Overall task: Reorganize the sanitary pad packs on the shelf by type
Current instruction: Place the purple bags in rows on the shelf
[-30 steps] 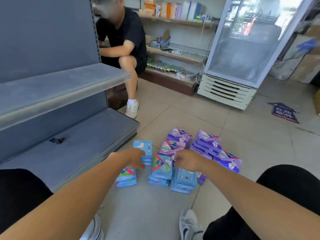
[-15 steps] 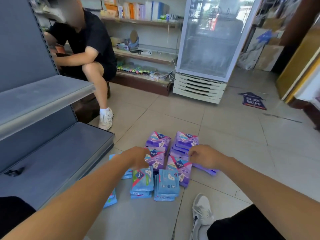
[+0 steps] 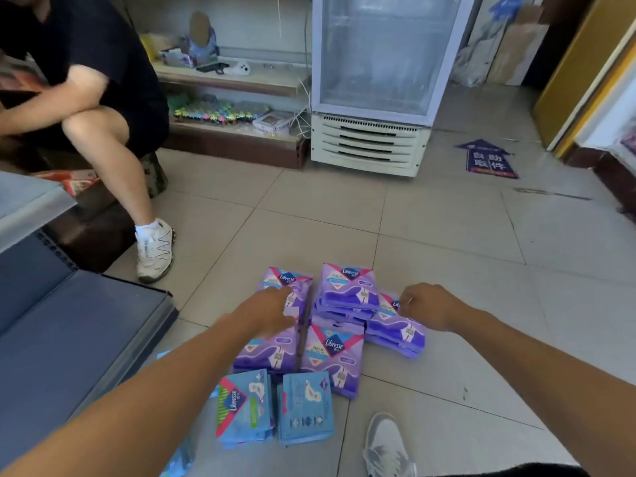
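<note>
Purple pad packs lie in stacks on the tiled floor: a far left stack [image 3: 287, 279], a middle stack [image 3: 347, 290], a right stack [image 3: 395, 330] and two packs in front [image 3: 332, 352]. Nearer me lie two stacks of blue packs [image 3: 244, 407] [image 3: 304, 407]. My left hand [image 3: 272, 308] rests on the far left purple stack, fingers stretched over it. Fingers curled, my right hand [image 3: 426, 304] pinches the top corner of the right purple stack. The grey shelf [image 3: 86, 339] stands bare at the left.
A person [image 3: 103, 108] sits at the upper left, one shoe [image 3: 155, 249] close to the shelf end. A glass-door fridge [image 3: 375, 80] and wooden shelves [image 3: 234, 80] stand behind. A blue floor sticker [image 3: 488, 160] lies far right. My own shoe [image 3: 385, 445] is near the blue packs.
The view has swung right, away from the shelf. Both hands have moved off the blue packs and out to the purple stacks farther away.
</note>
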The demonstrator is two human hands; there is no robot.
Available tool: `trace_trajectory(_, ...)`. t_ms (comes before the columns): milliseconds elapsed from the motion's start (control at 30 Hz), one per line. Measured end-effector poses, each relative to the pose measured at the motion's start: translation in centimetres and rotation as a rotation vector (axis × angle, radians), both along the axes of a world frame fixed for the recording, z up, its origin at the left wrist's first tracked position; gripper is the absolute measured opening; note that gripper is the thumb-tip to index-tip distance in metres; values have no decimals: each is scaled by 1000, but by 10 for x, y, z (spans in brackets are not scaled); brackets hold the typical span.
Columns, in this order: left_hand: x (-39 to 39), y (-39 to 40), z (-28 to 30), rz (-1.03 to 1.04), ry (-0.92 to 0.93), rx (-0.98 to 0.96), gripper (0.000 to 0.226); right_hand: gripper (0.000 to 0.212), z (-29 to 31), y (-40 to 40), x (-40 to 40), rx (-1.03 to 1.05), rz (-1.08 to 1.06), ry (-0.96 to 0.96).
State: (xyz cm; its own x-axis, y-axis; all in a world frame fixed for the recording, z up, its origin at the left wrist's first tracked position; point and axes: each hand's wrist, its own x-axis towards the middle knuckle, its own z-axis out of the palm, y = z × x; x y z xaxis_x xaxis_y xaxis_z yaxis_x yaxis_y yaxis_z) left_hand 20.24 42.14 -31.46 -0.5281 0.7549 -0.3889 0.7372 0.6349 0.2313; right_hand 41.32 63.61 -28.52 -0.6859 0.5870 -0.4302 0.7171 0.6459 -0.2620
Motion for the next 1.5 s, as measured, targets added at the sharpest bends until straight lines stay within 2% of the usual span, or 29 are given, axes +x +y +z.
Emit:
trace_trajectory(167,-17,81,-41,79,-152,113,67,31,-44,66,-12,-37,-92,-86)
trace_trajectory(233,-26,118,-68,117,-183,136,73,35,-70,94,-16,-39,-130,-130)
trace_trajectory(500,-36,239,-171,228,-83,94,103,36,-205,168,-14,-107,-409,-107)
trace_trajectory(667,-39,259,-204,335,-7,18,121,43,-257,180,-14,-193,-609,-52)
trace_trajectory(833,-58,254,-219,466,-121,-19,139,69,-290,188,-20,-337,-821,73)
trace_trajectory(867,-61,253,-223,496,-147,-29,142,68,-295,186,-21,-408,-888,126)
trace_trajectory(933,-66,250,-224,567,-214,-27,145,52,-298,181,-24,-548,-990,228)
trace_trajectory(1000,-68,245,-223,630,-287,12,138,41,-296,178,-25,-646,-1032,275)
trace_trajectory(1033,-70,240,-224,655,-329,42,125,39,-295,177,-25,-666,-1039,292)
trace_trajectory(1133,-75,222,-228,751,-515,181,62,35,-298,176,-22,-645,-1054,313)
trace_trajectory(1167,-77,216,-230,785,-581,220,52,34,-299,176,-21,-636,-1065,315)
trace_trajectory(1233,-80,207,-228,815,-701,255,50,35,-300,176,-19,-634,-1082,323)
trace_trajectory(1333,-84,197,-224,836,-882,319,68,34,-294,177,-18,-719,-1066,347)
trace_trajectory(1400,-84,188,-215,872,-962,407,52,25,-284,178,-17,-846,-1055,411)
trace_trajectory(1500,-84,176,-201,901,-1018,503,30,29,-269,181,-16,-902,-1022,462)
